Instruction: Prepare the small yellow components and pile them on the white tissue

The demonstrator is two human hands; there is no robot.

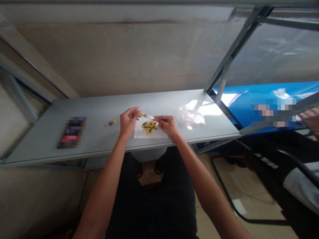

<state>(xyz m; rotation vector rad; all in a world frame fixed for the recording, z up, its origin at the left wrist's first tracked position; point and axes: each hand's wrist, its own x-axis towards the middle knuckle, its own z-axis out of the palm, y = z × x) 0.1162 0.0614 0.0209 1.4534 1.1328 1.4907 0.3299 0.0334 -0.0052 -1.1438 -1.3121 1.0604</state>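
Observation:
My left hand (128, 120) and my right hand (167, 124) are both pinched on a small clear plastic bag (147, 116) held between them just above the grey table (99, 109). A few small yellow and dark parts show inside the bag near my left fingers. Under the bag, a heap of small yellow and dark parts (149, 126) lies on a white sheet (139, 132). A smaller cluster of the same parts (111, 122) lies on the table to the left of my left hand.
A pile of clear plastic bags (190, 117) lies at the table's right. A dark flat object (71, 131), pixelated, lies at the left. A slanted metal frame post (224, 71) rises at the right, beside a blue surface (239, 103). Another person's hand (310, 118) is at the far right.

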